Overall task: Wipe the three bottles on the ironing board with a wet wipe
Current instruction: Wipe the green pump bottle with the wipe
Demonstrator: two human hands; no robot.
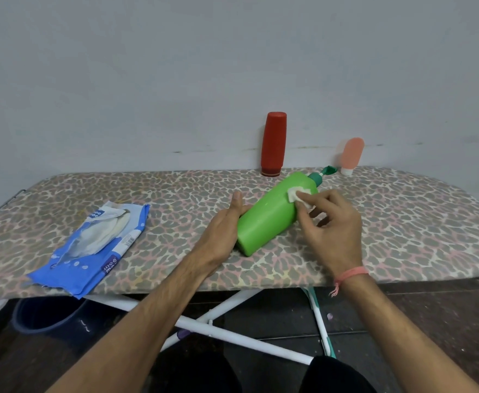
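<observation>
We see a bright green plastic pump bottle with a dark green pump head (269, 214) lying on its side on the leopard-print fabric-covered ironing board (402, 219), base toward us, pump pointing away toward the wall. The left hand (224, 231) is against the bottle's left side near the base, thumb up along the side; the other fingers go under or behind the bottle and we cannot tell how far they wrap, so it reads as a steadying hold. The right hand (334, 225) pinches a small folded white wet wipe (298, 194) between thumb and fingers, narrow grip, and presses it on the bottle's upper shoulder just below the pump collar. A pink thread bracelet (351, 272) sits on the right wrist. At the far edge of the board, against the pale wall, a tall red plastic bottle standing on its cap (273, 143) is upright, just behind the green bottle's pump end. To its right a small pale pink squeeze tube with a white cap (351, 156) also stands cap down, near the pump tip. On the left of the board, well apart from the bottles, lies a blue and white soft plastic wet wipes pack (96, 245), flat, its near corner over the board's front edge. Below the board we see white metal crossed legs (232, 333) and a dark blue round bucket (48, 313) on the dark floor at left
</observation>
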